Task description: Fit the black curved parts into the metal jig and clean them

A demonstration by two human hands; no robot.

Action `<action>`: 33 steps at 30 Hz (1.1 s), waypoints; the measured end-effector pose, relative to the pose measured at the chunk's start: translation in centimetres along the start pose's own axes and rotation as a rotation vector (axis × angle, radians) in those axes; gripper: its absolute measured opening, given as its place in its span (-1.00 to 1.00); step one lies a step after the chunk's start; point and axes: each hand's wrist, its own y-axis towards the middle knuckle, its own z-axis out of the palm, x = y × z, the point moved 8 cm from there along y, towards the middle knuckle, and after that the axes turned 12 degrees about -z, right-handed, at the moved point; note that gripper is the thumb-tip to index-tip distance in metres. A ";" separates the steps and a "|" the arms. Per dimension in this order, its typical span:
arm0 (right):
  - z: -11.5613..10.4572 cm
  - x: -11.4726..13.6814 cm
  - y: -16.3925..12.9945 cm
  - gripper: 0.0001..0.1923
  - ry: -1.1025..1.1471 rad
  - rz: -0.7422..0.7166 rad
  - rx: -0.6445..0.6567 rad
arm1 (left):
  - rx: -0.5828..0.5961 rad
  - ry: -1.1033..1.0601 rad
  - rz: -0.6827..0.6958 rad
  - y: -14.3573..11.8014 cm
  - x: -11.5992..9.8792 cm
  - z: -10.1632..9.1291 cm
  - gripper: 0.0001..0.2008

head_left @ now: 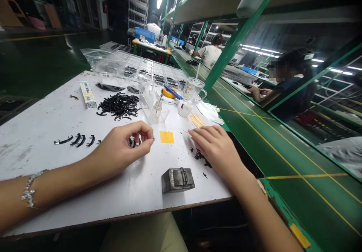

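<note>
**Two hands at work with small black parts**

From the head camera, we see a white worktop with two bare arms reaching over it.

The left hand sits near the middle of the worktop. Its fingers are pressed together, pinching a small curved black part. A thin pin sticks out from the fingertips to the right. A sparkly bracelet is on the left wrist.

The right hand lies low over the worktop, palm down. Its fingers are close together and point left, at a thin stick. We cannot tell if they hold it. Just under this hand are black crumbs.

Between the two hands lies a yellow square. Near us, close to the edge, stands a grey metal block.

To the left of the left hand, a row of black parts lies in a line. Behind it is a pile of the same black parts. Beside the pile stands a clear box with a small bottle in it. A bundle of sticks lies just behind the right hand, and a glass cup stands farther back.

A green belt runs along the right side. Another person sits across it, hands on their own work.
</note>
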 end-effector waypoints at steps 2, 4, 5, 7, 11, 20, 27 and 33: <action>-2.4 0.2 -1.2 -0.71 0.244 0.218 -0.265 | 0.022 0.003 0.056 -0.4 -0.9 0.7 -0.88; -2.7 1.2 -2.6 -0.71 0.591 0.401 -0.430 | 0.072 -0.019 0.134 -1.1 -2.0 1.6 -0.91; -2.4 2.1 -2.9 -0.71 0.739 0.439 -0.463 | 0.104 -0.035 0.174 -1.5 -2.6 2.1 -0.93; -1.5 4.1 -3.3 -0.68 0.955 0.475 -0.512 | 0.171 -0.052 0.238 -2.4 -3.7 3.0 -0.93; 0.0 5.6 -3.5 -0.62 1.166 0.536 -0.574 | 0.221 -0.006 0.308 -3.4 -5.1 4.0 -0.91; 0.9 5.6 -3.6 -0.63 1.194 0.631 -0.469 | 0.231 0.044 0.192 -2.6 -4.9 4.8 -0.93; 0.9 5.6 -3.3 -0.68 1.282 0.634 -0.491 | 0.232 0.101 0.172 -2.3 -5.2 4.6 -0.93; 0.9 5.7 -3.1 -0.66 1.296 0.615 -0.491 | 0.217 0.134 0.138 -2.4 -5.4 4.4 -0.92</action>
